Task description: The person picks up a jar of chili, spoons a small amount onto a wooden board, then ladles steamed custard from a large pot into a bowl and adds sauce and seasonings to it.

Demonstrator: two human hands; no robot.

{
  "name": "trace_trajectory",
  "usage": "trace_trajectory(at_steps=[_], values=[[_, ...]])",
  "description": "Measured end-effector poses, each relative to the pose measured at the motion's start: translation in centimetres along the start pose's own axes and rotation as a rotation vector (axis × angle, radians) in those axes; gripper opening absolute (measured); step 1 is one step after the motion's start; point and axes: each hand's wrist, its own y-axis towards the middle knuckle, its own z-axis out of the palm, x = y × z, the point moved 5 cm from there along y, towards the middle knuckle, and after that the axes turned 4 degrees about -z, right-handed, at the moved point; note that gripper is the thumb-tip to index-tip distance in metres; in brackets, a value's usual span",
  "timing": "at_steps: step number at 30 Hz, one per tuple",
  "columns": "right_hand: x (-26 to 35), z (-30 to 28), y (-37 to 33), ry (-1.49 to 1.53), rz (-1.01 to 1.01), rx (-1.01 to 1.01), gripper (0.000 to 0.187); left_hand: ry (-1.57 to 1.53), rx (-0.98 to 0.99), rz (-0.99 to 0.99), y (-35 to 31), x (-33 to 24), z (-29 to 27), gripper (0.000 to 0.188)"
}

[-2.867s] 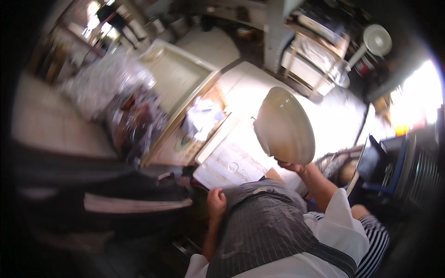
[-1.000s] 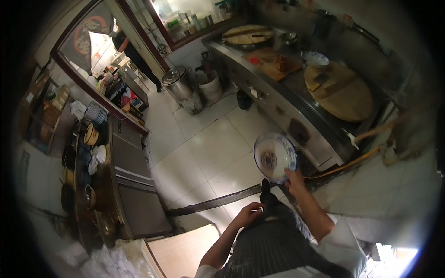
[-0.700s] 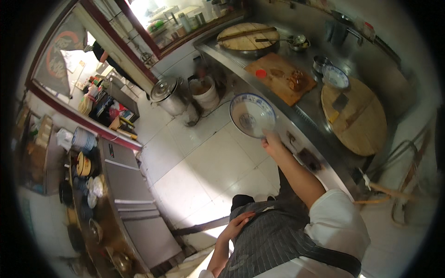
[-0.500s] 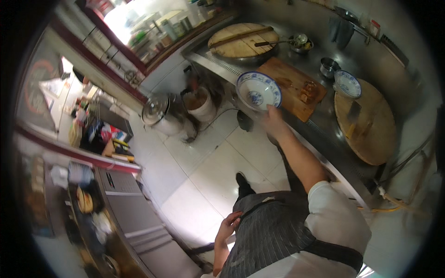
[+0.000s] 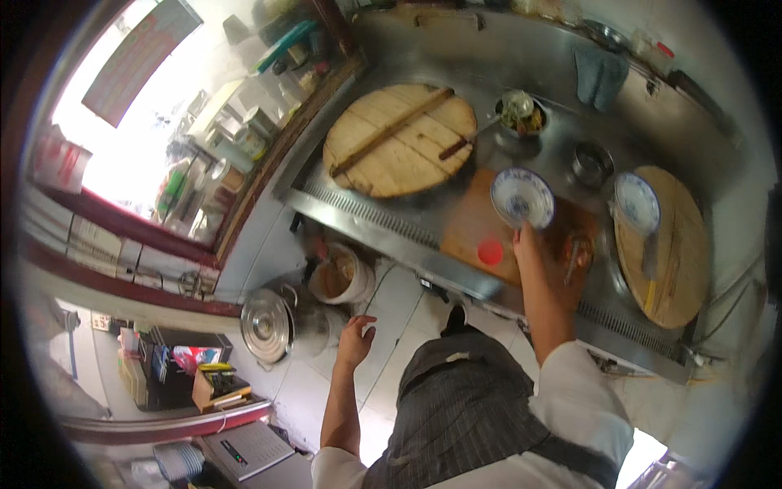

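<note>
My right hand (image 5: 526, 240) grips the rim of a white bowl with a blue pattern (image 5: 522, 199), holding it above a wooden cutting board (image 5: 468, 220). My left hand (image 5: 356, 341) hangs in the air over the floor tiles, holding nothing, its thumb apart from loosely bent fingers. A small bright red round thing (image 5: 489, 252) shows on the board, left of my right hand; its kind is unclear. Browned food (image 5: 576, 259) lies at the board's right side, partly hidden by my forearm. Another blue-patterned bowl (image 5: 637, 202) rests at the right wooden lid's edge.
A round wooden lid (image 5: 399, 140) covers the left of the steel counter (image 5: 366, 213). Behind the board stand a bowl of greenish food with a ladle (image 5: 521, 112) and a metal pot (image 5: 592, 164). A knife (image 5: 650, 265) lies on the right lid (image 5: 680, 244). Below are a bucket (image 5: 338, 275) and lidded pot (image 5: 266, 326).
My right hand has carried the bowl from the counter's front edge to over the cutting board. My left hand has left the apron and reaches forward. The view has turned, and I stand closer.
</note>
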Motion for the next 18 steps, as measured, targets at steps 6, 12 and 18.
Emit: trace_trajectory(at_steps=[6, 12, 18], values=[[-3.8, -0.1, -3.6, -0.292, -0.120, -0.019, 0.023, 0.111, 0.124, 0.051, 15.2, 0.9, -3.1, 0.025], [-9.5, 17.3, -3.5, -0.074, -0.047, 0.386, 0.042, 0.277, -0.044, 0.256, 37.6, 0.5, -4.6, 0.027], [-8.8, 28.2, 1.0, -0.110, -0.014, 0.372, 0.014, 0.606, -0.070, 0.346, 55.8, -3.8, -2.5, 0.045]])
